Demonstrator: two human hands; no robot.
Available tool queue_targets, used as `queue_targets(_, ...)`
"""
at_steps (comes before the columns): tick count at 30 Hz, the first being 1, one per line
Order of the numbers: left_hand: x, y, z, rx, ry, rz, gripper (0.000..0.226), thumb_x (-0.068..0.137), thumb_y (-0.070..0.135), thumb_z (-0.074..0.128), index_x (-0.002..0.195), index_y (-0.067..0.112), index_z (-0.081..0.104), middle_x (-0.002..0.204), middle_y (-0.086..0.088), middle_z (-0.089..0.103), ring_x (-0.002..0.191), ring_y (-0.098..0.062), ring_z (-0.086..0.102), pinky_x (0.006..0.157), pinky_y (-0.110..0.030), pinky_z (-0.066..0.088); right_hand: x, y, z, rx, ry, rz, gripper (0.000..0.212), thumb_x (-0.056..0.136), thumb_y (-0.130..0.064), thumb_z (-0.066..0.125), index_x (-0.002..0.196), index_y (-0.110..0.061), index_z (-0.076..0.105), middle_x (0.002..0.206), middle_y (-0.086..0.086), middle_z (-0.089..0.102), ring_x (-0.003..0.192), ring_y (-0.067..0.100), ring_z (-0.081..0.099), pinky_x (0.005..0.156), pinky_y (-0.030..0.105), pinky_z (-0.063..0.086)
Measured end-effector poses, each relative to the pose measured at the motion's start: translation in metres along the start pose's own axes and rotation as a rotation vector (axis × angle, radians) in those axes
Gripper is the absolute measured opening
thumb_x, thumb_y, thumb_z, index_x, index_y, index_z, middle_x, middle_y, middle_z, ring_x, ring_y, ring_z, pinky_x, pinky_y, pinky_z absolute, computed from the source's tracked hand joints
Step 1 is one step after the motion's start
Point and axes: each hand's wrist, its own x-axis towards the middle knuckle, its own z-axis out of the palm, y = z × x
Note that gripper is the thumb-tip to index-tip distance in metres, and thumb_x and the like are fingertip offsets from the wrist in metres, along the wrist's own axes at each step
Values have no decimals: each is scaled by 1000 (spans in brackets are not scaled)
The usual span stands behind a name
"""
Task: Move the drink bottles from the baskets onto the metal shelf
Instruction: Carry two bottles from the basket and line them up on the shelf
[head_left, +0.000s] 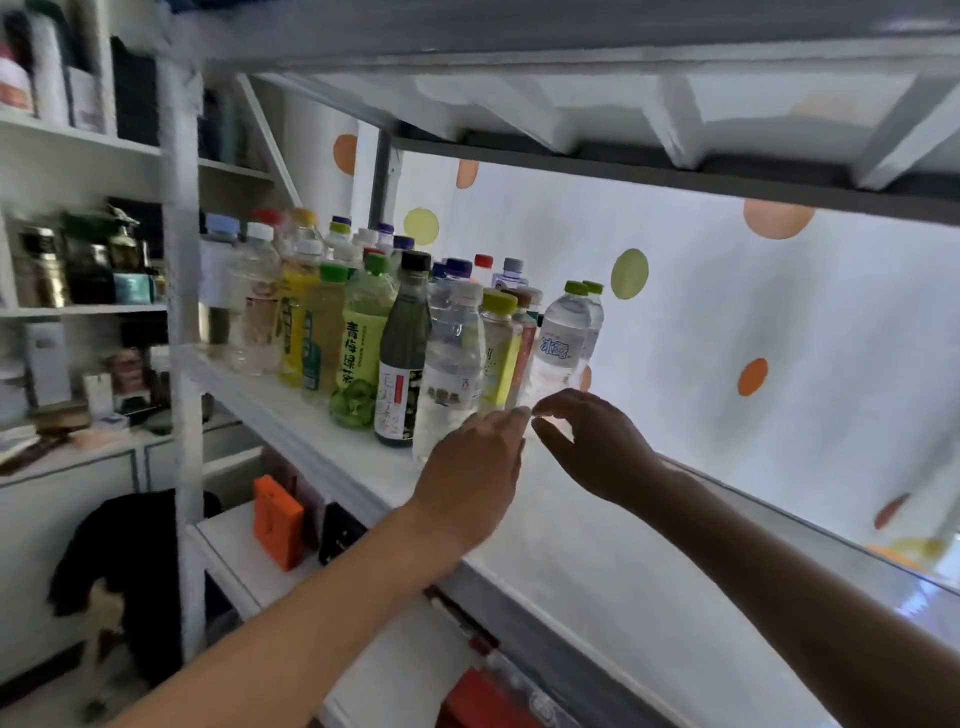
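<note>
Metal shelf (322, 441) with a standing crowd of drink bottles filling its left part; all stand upright, long axes vertical, caps up. The right stretch of the shelf board is bare. No basket shows in this view.

Left hand (475, 480) reaches in from below and left, back of the hand toward the camera, fingers extended up toward the foot of the clear water bottle (449, 374) at the near end of the row. The fingertips lie at or just against that bottle's lower wall; whether they actually touch cannot be told, since the hand covers the base. The fingers are nearly straight and wrap nothing.

Right hand (592, 441) comes in from the right, thumb and fingers spread in a loose, released curve just below and in front of the small water bottle with the green cap (561, 338). That bottle stands directly behind and above the fingertips, at the right edge of the group. A gap shows between thumb and forefinger, and nothing is held in it.

The two hands nearly meet at their fingertips in front of the row. Judged from this, both bottles are already set down and the hands are free; the right hand is the nearer to the green-capped bottle, the left to the clear one.
</note>
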Motion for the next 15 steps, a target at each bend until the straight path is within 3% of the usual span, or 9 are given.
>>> queue_targets(6, -97, -88, -59, -13, 104, 21, 36, 99, 26, 42, 129, 12, 56, 122, -6, 64, 113, -23, 58, 95, -36, 46, -18, -125, 26, -78, -83, -276, 25, 98, -31, 52, 112, -19, 69, 112, 0, 69, 104, 21, 62, 92, 37, 50)
queue_targets(11, -186, -199, -95, 115, 64, -101, 43, 94, 30, 39, 120, 6, 63, 112, -12, 67, 103, -30, 63, 93, -39, 45, -6, -231, 91, -29, -219, -394, 22, 96, -32, 49, 105, -22, 66, 107, -1, 66, 104, 20, 57, 95, 37, 46)
queue_targets(15, -252, -269, -127, 182, 66, -241, 43, 88, 29, 41, 114, 4, 65, 107, -12, 68, 96, -30, 65, 87, -36, 51, 6, -317, 151, 53, -313, -434, 25, 93, -31, 53, 107, -17, 68, 108, 4, 67, 103, 28, 59, 91, 37, 46)
